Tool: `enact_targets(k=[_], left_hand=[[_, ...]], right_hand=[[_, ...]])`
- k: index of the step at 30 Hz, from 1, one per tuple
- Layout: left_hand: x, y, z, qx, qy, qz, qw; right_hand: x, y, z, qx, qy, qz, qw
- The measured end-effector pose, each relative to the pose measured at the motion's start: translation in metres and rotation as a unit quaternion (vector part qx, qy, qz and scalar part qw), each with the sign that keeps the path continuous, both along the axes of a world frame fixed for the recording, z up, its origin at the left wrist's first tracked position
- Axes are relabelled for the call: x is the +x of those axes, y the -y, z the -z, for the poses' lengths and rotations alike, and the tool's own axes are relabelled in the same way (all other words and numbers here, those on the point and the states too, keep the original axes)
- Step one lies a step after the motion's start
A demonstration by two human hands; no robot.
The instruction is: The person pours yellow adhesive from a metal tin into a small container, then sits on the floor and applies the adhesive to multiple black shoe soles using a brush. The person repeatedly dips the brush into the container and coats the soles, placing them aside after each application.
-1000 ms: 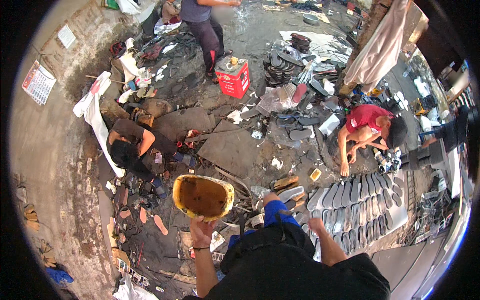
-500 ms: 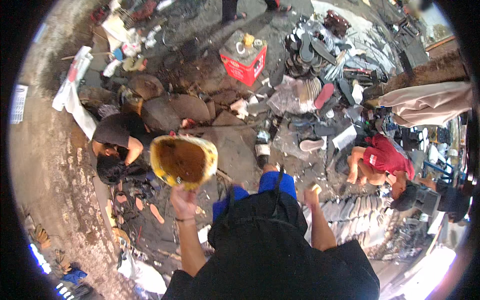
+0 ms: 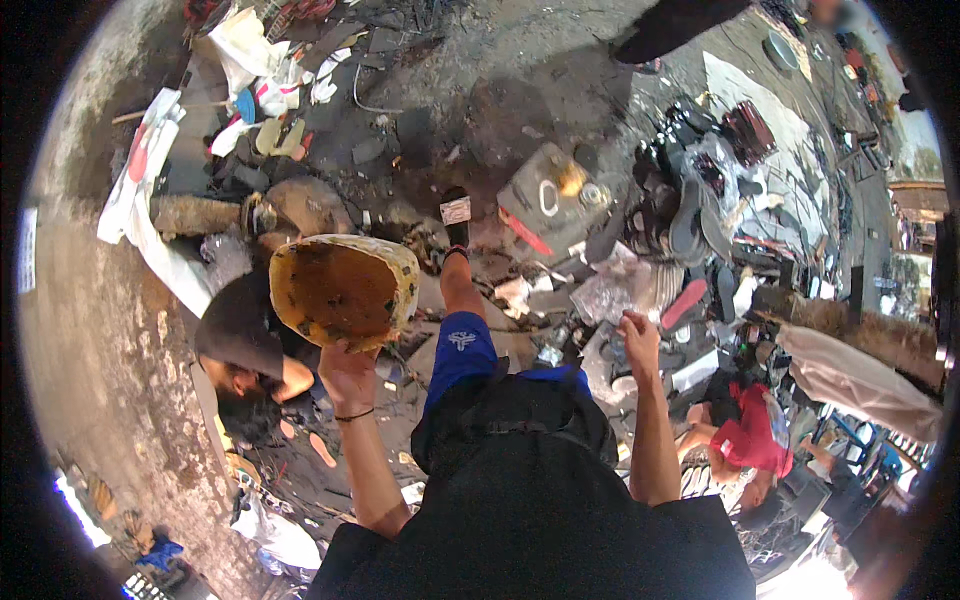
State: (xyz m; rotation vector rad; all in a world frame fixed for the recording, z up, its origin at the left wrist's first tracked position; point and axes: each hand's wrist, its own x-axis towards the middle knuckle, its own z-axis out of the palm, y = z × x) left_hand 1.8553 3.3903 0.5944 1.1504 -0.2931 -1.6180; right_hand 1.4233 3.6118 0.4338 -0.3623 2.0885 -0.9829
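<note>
In my left hand (image 3: 348,378) is a yellowish tub (image 3: 345,285) with a wide mouth. Its inner wall is coated brown with dark specks, and my fingers close on its near rim and underside. My right hand (image 3: 640,342) is raised out to the right, apart from the tub, with its fingers drawn together. Whether something small is pinched in them I cannot make out. Beyond that hand lie a crumpled clear plastic bag (image 3: 612,290) and a pink shoe sole (image 3: 684,303).
A red crate (image 3: 525,232) with a grey top carries small containers. Dark soles (image 3: 688,225) pile up at the right. One person (image 3: 240,335) crouches at left, another in red (image 3: 755,435) at right. A large stone (image 3: 310,205) and scraps litter the ground; a dark-clothed leg (image 3: 680,25) shows far off.
My view has moved forward toward the red crate, one leg now stepping out ahead. The tub stays in my left hand, and my right hand has risen farther forward.
</note>
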Motion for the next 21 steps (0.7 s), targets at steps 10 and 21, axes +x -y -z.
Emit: enact_targets(k=[10, 21], left_hand=[[-0.049, 0.339, -0.025, 0.084, 0.002, -0.009, 0.996], [-0.242, 0.641, -0.078, 0.019, 0.001, 0.055, 0.998]], right_hand=[[0.001, 0.253, 0.017, 0.083, -0.011, -0.1, 0.991], [-0.071, 0.36, 0.033, 0.242, 0.139, 0.082, 0.957]])
